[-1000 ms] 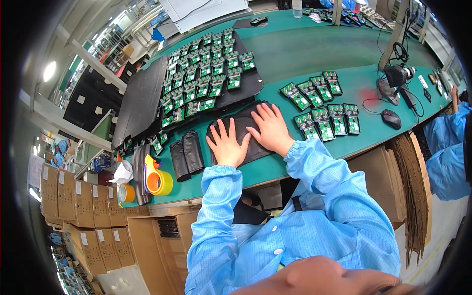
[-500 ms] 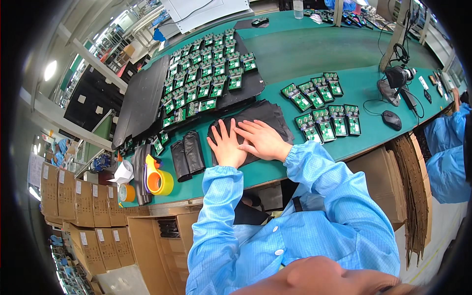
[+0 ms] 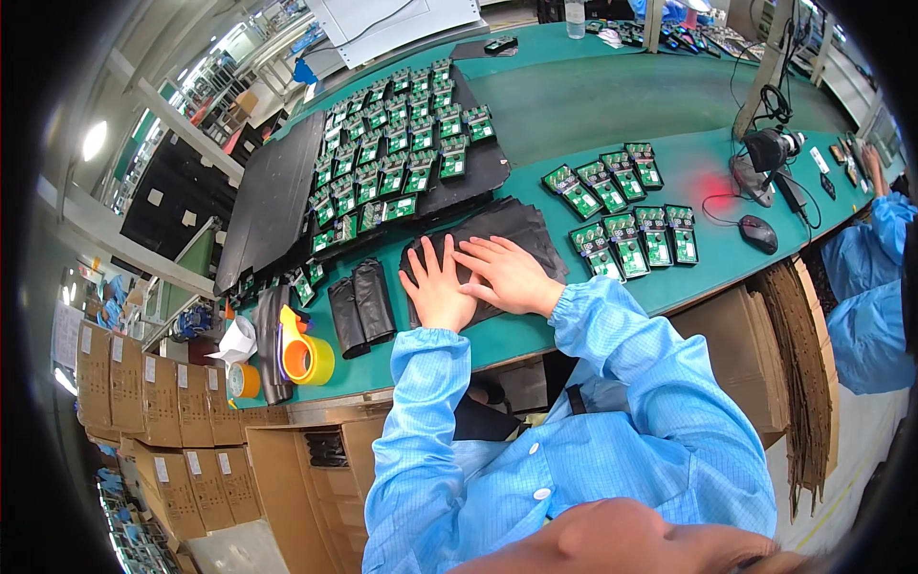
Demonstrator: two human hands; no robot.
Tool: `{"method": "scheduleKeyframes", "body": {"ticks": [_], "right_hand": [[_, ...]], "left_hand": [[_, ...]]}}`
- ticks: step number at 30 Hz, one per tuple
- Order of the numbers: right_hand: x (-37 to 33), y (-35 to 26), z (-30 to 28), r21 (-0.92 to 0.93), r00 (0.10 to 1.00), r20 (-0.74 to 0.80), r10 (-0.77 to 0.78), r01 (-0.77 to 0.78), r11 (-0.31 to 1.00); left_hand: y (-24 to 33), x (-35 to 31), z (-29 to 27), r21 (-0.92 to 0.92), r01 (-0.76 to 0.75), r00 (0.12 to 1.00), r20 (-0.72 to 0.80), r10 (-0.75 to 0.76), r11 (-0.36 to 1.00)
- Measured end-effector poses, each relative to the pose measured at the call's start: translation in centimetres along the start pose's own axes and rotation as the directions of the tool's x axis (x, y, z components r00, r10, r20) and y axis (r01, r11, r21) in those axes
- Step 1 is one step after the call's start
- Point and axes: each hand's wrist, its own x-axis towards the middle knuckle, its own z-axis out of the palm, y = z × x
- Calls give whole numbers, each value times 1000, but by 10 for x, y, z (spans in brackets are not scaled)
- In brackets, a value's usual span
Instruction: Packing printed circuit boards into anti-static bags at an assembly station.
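Observation:
A stack of thin black plastic bags or sheets (image 3: 531, 232) lies on the green table in front of me. Flat on its near part rests my left hand (image 3: 442, 293), fingers spread. My right hand (image 3: 513, 276) lies beside it, also flat, its thumb side meeting the left hand. Neither hand grips anything. Left of the stack are two rolled or folded black plastic bundles (image 3: 362, 306). To the right, several black-cased units with green circuit boards (image 3: 595, 251) stand in two rows. The palms hide part of the stack.
Many similar boards (image 3: 394, 172) cover a black sheet (image 3: 277, 206) at the left back. Yellow tape (image 3: 323, 362) and orange tape (image 3: 247, 381) sit at the front left. A mouse (image 3: 757, 234) and a scanner (image 3: 768, 148) are at right. Another person's blue sleeve (image 3: 865, 253) shows beyond.
A red glow now shows on the table near the scanner and mouse. The view has shifted slightly; both hands stay flat on the black stack.

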Motion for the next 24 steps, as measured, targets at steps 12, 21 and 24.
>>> {"method": "scheduleKeyframes", "body": {"ticks": [12,21,24], "right_hand": [[-1,3,4,24,1000,-3,4,-4,1000],[0,4,2,39,1000,5,12,-12,999],[0,4,2,40,1000,7,14,-14,999]], "left_hand": [[1,-1,-2,-19,0,1000,-6,0,1000],[1,-1,-1,-19,-7,1000,-22,6,1000],[1,-1,-1,-23,-8,1000,-22,8,1000]]}}
